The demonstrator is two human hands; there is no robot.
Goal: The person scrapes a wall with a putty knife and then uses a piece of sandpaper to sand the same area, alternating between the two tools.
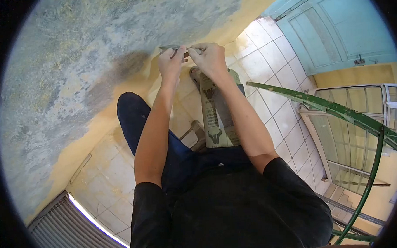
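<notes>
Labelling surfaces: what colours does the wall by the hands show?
Mottled blue-grey and whitish; the wall turns yellow along its base. Best: head view.

A wall [86, 53] fills the upper left of the frame, its yellow surface largely covered by mottled grey-blue and whitish patches, with a brownish stain [124, 69] toward the top centre. Plain yellow runs along its lower edge. Pale square tiles with dark joints make up the floor [262, 60], dusty and yellowish at lower left. There, a grey corrugated shutter [75, 233] is edged by a strip of bright light [86, 215]. A light-blue panelled door [335, 27] with a metal latch [359, 61] occupies the upper right. Below it, chipped green bars [329, 106] cross in front of a framed panel [352, 136].
</notes>
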